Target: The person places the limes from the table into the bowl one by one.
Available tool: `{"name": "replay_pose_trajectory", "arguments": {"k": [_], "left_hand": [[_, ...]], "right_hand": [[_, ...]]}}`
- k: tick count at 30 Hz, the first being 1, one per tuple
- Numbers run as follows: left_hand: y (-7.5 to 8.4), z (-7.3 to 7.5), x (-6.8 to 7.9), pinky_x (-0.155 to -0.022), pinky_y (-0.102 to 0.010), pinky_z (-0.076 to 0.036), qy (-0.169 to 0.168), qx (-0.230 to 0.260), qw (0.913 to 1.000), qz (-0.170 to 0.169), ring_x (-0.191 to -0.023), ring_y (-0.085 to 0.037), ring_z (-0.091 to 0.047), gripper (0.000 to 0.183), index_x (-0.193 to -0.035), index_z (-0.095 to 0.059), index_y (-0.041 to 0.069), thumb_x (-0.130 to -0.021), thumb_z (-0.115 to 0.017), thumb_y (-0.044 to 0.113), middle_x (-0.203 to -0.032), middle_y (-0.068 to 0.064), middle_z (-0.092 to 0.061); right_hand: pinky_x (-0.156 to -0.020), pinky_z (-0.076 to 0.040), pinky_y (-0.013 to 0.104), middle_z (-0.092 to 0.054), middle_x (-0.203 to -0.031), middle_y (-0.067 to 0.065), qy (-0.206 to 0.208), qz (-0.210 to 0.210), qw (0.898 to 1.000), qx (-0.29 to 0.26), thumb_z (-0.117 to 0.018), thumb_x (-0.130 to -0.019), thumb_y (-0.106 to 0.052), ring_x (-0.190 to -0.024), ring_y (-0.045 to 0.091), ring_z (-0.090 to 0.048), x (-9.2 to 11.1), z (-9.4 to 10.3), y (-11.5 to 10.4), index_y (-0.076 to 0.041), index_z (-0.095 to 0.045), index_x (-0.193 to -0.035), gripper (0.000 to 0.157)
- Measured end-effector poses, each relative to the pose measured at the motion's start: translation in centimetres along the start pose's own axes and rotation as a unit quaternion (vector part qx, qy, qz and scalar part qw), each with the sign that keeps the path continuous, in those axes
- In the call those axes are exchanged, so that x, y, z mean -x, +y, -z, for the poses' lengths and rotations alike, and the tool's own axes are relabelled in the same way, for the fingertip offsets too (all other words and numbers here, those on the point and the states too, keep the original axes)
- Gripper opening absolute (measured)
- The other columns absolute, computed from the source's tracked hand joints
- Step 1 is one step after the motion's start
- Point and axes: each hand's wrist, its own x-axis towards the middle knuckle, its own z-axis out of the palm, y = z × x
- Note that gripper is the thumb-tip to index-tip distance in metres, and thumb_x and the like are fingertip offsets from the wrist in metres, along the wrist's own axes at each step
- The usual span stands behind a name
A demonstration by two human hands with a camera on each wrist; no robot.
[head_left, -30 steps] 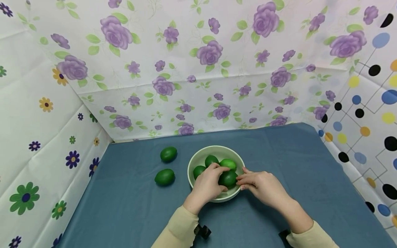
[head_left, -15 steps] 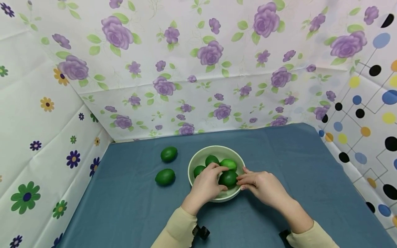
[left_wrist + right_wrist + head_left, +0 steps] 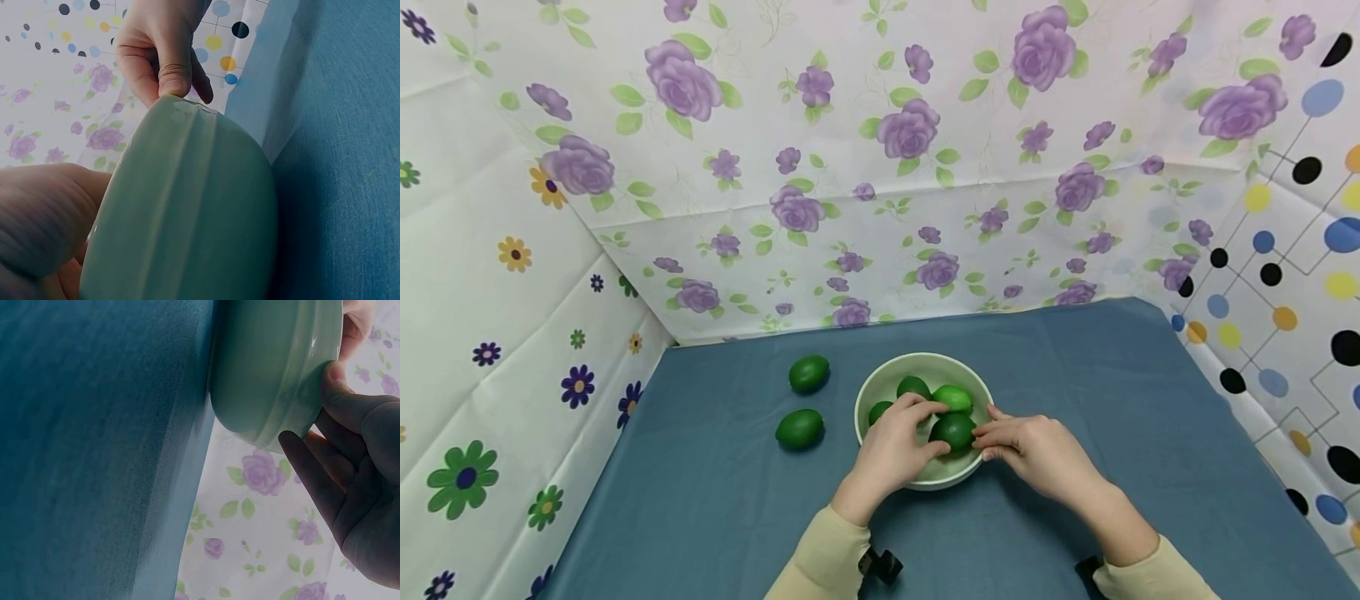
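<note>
A pale green bowl (image 3: 880, 375) holds several limes, among them a brighter green lime (image 3: 953, 398) and a dark green lime (image 3: 952, 432) at the front right. My left hand (image 3: 891, 446) reaches over the bowl's front left side. Its thumb and fingers are spread at the left of the front lime, not gripping it, and partly cover another lime (image 3: 880, 411). At the right rim, my right hand (image 3: 1037, 450) pinches the bowl's edge. The right wrist view shows that thumb (image 3: 337, 387) against the bowl's wall.
Two dark green limes, a far lime (image 3: 808, 374) and a nearer lime (image 3: 800, 429), lie left of the bowl on the blue cloth-covered table (image 3: 722, 492). Patterned sheets, including a purple-flowered sheet (image 3: 865, 242), enclose the back and sides.
My left hand has drawn slightly left, its fingers looser about the front lime. The right hand stays at the rim, and the bowl keeps its place.
</note>
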Motion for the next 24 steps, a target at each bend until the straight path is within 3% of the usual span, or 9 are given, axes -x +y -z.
{"name": "replay_pose_trajectory", "arguments": {"k": [6, 17, 24], "left_hand": [[-0.4, 0.3, 0.2, -0.083, -0.036, -0.06, 0.017, 0.035, 0.9992, -0.012, -0.105, -0.024, -0.069, 0.033, -0.13, -0.077, 0.017, -0.102, -0.079, 0.033, -0.126, 0.0, -0.067], [-1.0, 1.5, 1.1, -0.098, -0.044, -0.059, 0.042, 0.088, 0.9945, -0.038, -0.12, -0.024, -0.067, 0.031, -0.132, -0.077, 0.016, -0.104, -0.075, 0.032, -0.133, 0.001, -0.067], [-1.7, 2.6, 1.8, -0.095, -0.043, -0.06, 0.071, 0.099, 0.9913, -0.051, -0.12, -0.017, -0.066, 0.03, -0.132, -0.076, 0.023, -0.103, -0.078, 0.029, -0.132, 0.003, -0.068]], "right_hand": [[-0.088, -0.065, 0.044, -0.079, -0.12, -0.006, 0.002, 0.002, 1.0, -0.002, -0.087, -0.091, -0.02, -0.13, 0.027, -0.067, 0.0, 0.0, 0.0, -0.023, -0.087, -0.114, 0.024], [-0.088, -0.065, 0.044, -0.079, -0.12, -0.007, 0.002, 0.004, 1.0, -0.002, -0.086, -0.091, -0.022, -0.13, 0.027, -0.067, 0.0, -0.1, 0.2, -0.023, -0.087, -0.114, 0.023], [-0.088, -0.065, 0.044, -0.079, -0.12, -0.007, 0.002, 0.005, 1.0, -0.002, -0.086, -0.091, -0.022, -0.131, 0.028, -0.066, 0.0, -0.1, 0.2, -0.024, -0.087, -0.113, 0.022]]}}
